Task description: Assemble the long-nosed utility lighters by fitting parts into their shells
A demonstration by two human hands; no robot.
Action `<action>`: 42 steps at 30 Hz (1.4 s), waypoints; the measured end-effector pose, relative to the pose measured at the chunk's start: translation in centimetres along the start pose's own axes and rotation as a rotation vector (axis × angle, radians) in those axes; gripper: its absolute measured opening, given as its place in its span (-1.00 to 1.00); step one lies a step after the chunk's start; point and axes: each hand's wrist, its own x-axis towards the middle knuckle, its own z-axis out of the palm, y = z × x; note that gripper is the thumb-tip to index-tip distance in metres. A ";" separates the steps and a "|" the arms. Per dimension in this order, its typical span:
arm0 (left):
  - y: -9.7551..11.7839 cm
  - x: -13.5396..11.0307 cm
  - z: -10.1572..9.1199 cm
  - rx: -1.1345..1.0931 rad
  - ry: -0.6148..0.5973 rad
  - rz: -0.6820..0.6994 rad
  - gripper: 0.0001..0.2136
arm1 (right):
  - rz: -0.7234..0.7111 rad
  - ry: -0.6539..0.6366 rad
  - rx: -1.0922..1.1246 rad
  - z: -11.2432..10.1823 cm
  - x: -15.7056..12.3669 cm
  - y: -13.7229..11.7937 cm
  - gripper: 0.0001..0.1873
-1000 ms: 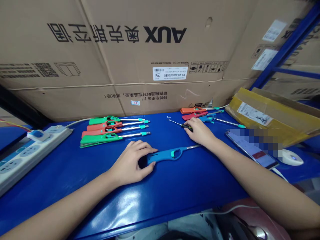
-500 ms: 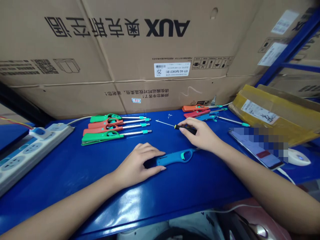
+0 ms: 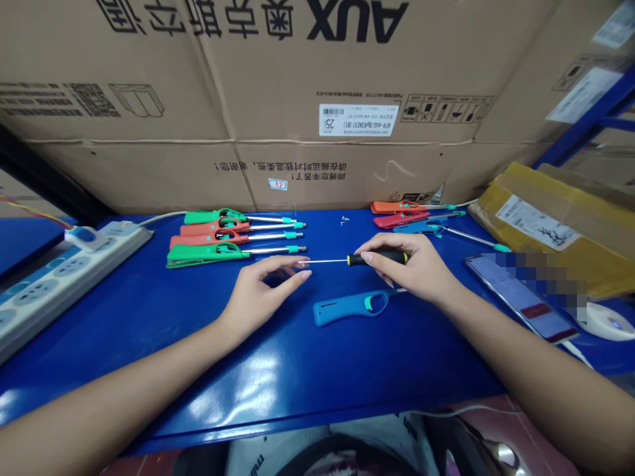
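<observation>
A screwdriver (image 3: 377,258) with a black and yellow handle and a thin metal shaft lies level in my right hand (image 3: 421,268), whose fingers are closed on the handle. My left hand (image 3: 260,294) has its thumb and fingertips drawn together around the shaft's tip. Whether a small part sits on that tip cannot be made out. Below the screwdriver, a blue gas lighter (image 3: 342,309) with a teal trigger lies on the blue tabletop (image 3: 317,377), untouched by either hand. The right hand hides part of its metal barrel.
Several green and orange-red lighters (image 3: 213,233) lie in a row at back left. More lighters (image 3: 401,218) lie at back right, near a yellow-taped carton (image 3: 555,231). A phone (image 3: 520,297), a white mouse (image 3: 608,322) and a power strip (image 3: 64,277) flank the area. Cardboard (image 3: 278,86) stands behind.
My left hand has left the blue lighter and moved up to the screwdriver's tip. The screwdriver has turned from slanted to level. The view has tilted down slightly.
</observation>
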 end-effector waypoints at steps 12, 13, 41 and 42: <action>-0.4 0.1 -0.3 0.152 -0.037 0.206 -0.89 | 0.086 0.112 0.294 0.3 0.3 0.2 -0.65; -0.4 0.1 -0.3 0.170 -0.054 0.240 -0.90 | 0.084 0.144 0.365 0.3 0.4 0.3 -0.63; 0.6 -1.0 -0.4 0.363 -0.272 0.524 -0.88 | -0.216 0.173 0.316 2.1 -1.1 -0.7 -0.77; 0.6 -1.0 -0.4 0.364 -0.276 0.526 -0.88 | -0.216 0.167 0.317 2.1 -1.1 -0.7 -0.78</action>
